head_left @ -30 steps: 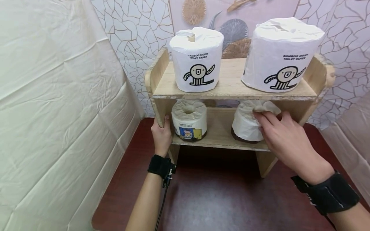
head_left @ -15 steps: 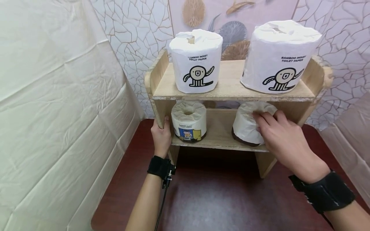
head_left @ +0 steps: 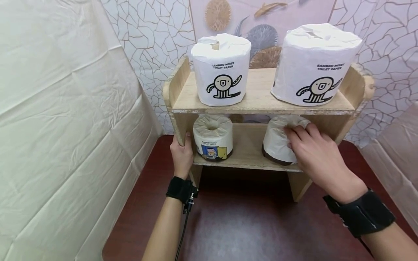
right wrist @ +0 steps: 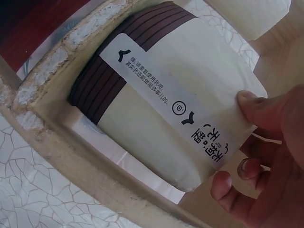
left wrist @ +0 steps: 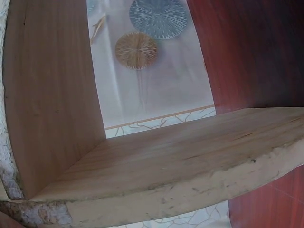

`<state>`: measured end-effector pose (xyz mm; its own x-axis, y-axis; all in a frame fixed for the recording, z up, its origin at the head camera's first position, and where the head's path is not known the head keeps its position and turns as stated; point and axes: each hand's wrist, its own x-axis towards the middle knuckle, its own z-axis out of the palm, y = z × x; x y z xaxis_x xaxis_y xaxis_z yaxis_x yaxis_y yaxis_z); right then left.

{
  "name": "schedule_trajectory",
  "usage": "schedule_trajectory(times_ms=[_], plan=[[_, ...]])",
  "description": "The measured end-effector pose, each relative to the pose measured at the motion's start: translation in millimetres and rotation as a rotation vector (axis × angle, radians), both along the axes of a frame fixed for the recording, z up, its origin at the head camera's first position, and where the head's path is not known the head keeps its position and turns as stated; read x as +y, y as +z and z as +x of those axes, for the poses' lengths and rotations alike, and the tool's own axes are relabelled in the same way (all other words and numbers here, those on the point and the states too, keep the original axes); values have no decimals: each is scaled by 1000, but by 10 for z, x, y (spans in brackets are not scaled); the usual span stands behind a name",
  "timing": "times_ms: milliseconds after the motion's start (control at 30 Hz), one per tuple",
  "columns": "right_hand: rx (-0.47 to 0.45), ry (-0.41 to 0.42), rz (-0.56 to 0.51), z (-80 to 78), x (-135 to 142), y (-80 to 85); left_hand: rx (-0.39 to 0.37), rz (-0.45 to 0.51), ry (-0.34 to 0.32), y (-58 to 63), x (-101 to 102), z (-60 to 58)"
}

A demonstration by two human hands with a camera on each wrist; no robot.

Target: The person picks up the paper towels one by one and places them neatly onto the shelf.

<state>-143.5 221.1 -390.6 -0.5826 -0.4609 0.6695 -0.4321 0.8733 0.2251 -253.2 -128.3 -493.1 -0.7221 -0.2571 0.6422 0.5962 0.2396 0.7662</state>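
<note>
My left hand [head_left: 181, 156] grips the left side panel of a small two-tier wooden shelf [head_left: 258, 108]; some of its fingers are hidden behind the panel. On the right of the lower tier is a wrapped toilet paper roll [head_left: 277, 139] with a brown bottom band, slightly tilted. My right hand [head_left: 318, 156] holds this roll by its top, the thumb [right wrist: 259, 107] pressing its wrapper in the right wrist view. Whether its base rests fully on the board cannot be told. Another toilet paper roll [head_left: 213, 136] stands at the left of that tier, beside my left hand.
Two larger white toilet paper rolls, one left [head_left: 222, 70] and one right [head_left: 315, 65], stand on the upper tier above my hands. The shelf stands on a dark red table [head_left: 241, 224]. A pale cloth [head_left: 65, 145] hangs at the left, with a patterned backdrop [head_left: 150, 40] behind.
My right hand and the roll it holds have shifted slightly left, and the roll leans a little more. The left hand keeps its grip on the panel. The whole view has moved slightly.
</note>
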Motion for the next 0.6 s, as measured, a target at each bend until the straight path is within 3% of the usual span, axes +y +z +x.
schedule_trajectory(times_ms=[333, 600], plan=[[-66, -3, -24, -15, -16, -7, -16, 11, 4, 158, 69, 105], [-103, 60, -120, -8, 27, 32, -13, 11, 0, 19, -4, 18]])
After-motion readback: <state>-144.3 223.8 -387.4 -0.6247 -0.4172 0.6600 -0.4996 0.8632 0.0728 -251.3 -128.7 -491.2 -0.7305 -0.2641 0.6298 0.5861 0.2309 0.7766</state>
